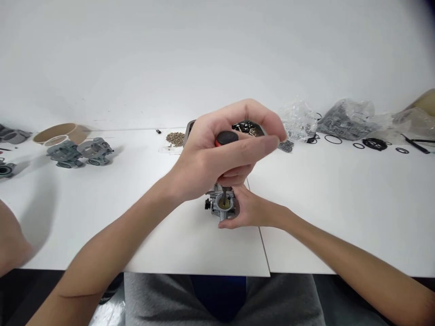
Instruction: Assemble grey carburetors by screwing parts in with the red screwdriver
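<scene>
A grey metal carburetor body (222,213) rests on the white table in front of me, its round bore facing up with a brass-coloured disc (224,205) inside. My right hand (246,206) grips its right side, thumb at the near edge. Above it, my left hand (220,149) is wrapped round a screwdriver (227,138) with a black and red handle. The shaft points straight down, and its tip reaches into the bore at the disc. Index finger and thumb of the left hand extend past the handle; the other fingers curl around it.
Two similar carburetor bodies (79,153) stand at left by a tape roll (61,133). Small brass parts (176,138) lie at the back, beside a partly hidden dark tray (189,131). Bags of parts (346,118) and black rubber rings (374,144) sit back right. Another person's arm (12,240) enters at left.
</scene>
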{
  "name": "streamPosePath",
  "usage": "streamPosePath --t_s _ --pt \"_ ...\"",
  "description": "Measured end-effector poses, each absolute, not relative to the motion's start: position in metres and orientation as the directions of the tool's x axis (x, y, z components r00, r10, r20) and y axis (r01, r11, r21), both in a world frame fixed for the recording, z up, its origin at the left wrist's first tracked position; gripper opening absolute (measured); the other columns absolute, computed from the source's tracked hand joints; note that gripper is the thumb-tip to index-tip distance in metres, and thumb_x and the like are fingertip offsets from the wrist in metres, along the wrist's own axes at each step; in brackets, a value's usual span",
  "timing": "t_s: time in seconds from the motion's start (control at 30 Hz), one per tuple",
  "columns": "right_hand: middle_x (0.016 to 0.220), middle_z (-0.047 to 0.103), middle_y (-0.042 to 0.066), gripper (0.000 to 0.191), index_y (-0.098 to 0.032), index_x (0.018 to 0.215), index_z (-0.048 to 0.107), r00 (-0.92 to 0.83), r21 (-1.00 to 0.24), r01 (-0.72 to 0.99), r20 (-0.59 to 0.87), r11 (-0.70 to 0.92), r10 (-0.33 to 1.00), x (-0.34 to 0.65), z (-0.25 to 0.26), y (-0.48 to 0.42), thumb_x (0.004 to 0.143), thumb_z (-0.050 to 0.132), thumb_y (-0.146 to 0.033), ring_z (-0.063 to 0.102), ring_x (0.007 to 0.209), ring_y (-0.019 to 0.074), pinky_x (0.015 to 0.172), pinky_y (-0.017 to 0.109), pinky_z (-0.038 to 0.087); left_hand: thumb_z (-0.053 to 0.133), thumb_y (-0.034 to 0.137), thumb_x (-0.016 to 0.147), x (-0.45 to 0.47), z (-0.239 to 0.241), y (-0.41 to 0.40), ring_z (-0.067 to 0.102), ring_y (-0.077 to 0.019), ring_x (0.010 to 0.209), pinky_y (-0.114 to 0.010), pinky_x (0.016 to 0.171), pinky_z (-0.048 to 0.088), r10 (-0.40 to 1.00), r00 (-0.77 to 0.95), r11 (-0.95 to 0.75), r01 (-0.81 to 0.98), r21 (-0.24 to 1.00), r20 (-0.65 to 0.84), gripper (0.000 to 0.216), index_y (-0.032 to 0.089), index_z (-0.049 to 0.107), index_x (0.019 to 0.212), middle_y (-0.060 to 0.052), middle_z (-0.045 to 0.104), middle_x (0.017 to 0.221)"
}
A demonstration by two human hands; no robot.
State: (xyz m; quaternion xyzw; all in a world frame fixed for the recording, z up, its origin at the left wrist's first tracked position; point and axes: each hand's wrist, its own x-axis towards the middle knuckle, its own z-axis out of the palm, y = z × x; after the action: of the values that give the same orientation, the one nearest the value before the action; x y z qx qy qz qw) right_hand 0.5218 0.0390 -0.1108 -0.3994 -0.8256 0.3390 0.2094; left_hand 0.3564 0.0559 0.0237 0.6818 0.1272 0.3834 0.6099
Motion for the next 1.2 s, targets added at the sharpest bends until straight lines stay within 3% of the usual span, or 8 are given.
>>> streamPosePath --t_s 0.23,0.43,0.57,0.7,0.8,0.97,1.07,1.2 --pt "0.135 0.037 0.013 0.090 -0.023 0.138 0.034 -0.597 -0.744 0.497 0.081 0.447 0.798 0.519 -0.108 0.040 0.065 0.081 -0.049 0.034 0.130 0.0332 0.104 0.049 0.038 0.057 0.011 0.077 0.349 0.030 0.062 0.022 -0.0046 0.038 -0.021 0.039 0.024 0.487 0.834 -0.120 -0.230 0.966 0.259 0.020 0.025 0.057 0.091 0.007 0.028 0.048" --pt "0.131 0.041 0.013 0.093 -0.023 0.137 0.033 -0.583 -0.755 0.497 0.073 0.427 0.809 0.518 -0.108 0.039 0.063 0.081 -0.050 0.039 0.126 0.0341 0.101 0.050 0.040 0.060 0.012 0.071 0.341 0.028 0.079 0.024 -0.0059 0.035 -0.022 0.037 0.029 0.393 0.882 -0.131 -0.227 0.965 0.260 0.024 0.026 0.060 0.090 0.008 0.027 0.044" --pt "0.127 0.042 0.013 0.089 -0.020 0.133 0.034 -0.577 -0.745 0.506 0.083 0.435 0.812 0.519 -0.109 0.039 0.064 0.081 -0.051 0.041 0.122 0.0322 0.101 0.048 0.041 0.072 0.024 0.066 0.337 0.025 0.085 0.028 -0.0053 0.031 -0.022 0.033 0.034 0.503 0.808 -0.300 -0.170 0.939 0.307 0.017 0.023 0.061 0.080 0.008 0.030 0.042" --pt "0.134 0.034 0.013 0.097 -0.023 0.139 0.026 -0.593 -0.736 0.504 0.086 0.452 0.800 0.520 -0.114 0.040 0.065 0.078 -0.057 0.033 0.129 0.0339 0.104 0.048 0.039 0.064 0.020 0.078 0.345 0.024 0.076 0.036 -0.0058 0.033 -0.019 0.035 0.036 0.512 0.783 -0.297 -0.226 0.928 0.355 0.022 0.025 0.059 0.099 0.008 0.036 0.046" --pt "0.135 0.032 0.013 0.102 -0.024 0.143 0.021 -0.594 -0.727 0.512 0.086 0.458 0.800 0.521 -0.113 0.040 0.065 0.078 -0.058 0.029 0.131 0.0351 0.106 0.049 0.036 0.064 0.020 0.082 0.355 0.022 0.066 0.044 -0.0068 0.037 -0.020 0.037 0.039 0.616 0.641 -0.350 -0.298 0.888 0.458 0.023 0.024 0.052 0.101 0.008 0.042 0.051" --pt "0.132 0.037 0.012 0.098 -0.027 0.143 0.023 -0.593 -0.753 0.497 0.068 0.432 0.802 0.520 -0.110 0.039 0.067 0.077 -0.058 0.035 0.127 0.0332 0.102 0.048 0.040 0.066 0.022 0.082 0.366 0.014 0.059 0.030 -0.0034 0.033 -0.018 0.034 0.030 0.739 0.408 -0.399 -0.375 0.837 0.536 0.018 0.021 0.049 0.088 0.011 0.035 0.046" --pt "0.131 0.040 0.012 0.090 -0.025 0.137 0.030 -0.595 -0.758 0.486 0.078 0.435 0.800 0.520 -0.110 0.039 0.067 0.076 -0.058 0.039 0.124 0.0327 0.100 0.048 0.041 0.060 0.025 0.087 0.366 0.013 0.056 0.022 -0.0035 0.032 -0.020 0.031 0.023 0.708 0.437 -0.408 -0.387 0.827 0.554 0.010 0.020 0.052 0.085 0.011 0.029 0.043" --pt "0.127 0.046 0.012 0.080 -0.022 0.132 0.038 -0.598 -0.771 0.489 0.044 0.408 0.800 0.518 -0.108 0.036 0.070 0.076 -0.055 0.045 0.119 0.0340 0.097 0.051 0.043 0.060 0.022 0.085 0.366 0.016 0.045 0.029 -0.0032 0.033 -0.019 0.036 0.027 0.654 0.525 -0.452 -0.306 0.838 0.544 0.006 0.023 0.056 0.081 0.009 0.032 0.045"
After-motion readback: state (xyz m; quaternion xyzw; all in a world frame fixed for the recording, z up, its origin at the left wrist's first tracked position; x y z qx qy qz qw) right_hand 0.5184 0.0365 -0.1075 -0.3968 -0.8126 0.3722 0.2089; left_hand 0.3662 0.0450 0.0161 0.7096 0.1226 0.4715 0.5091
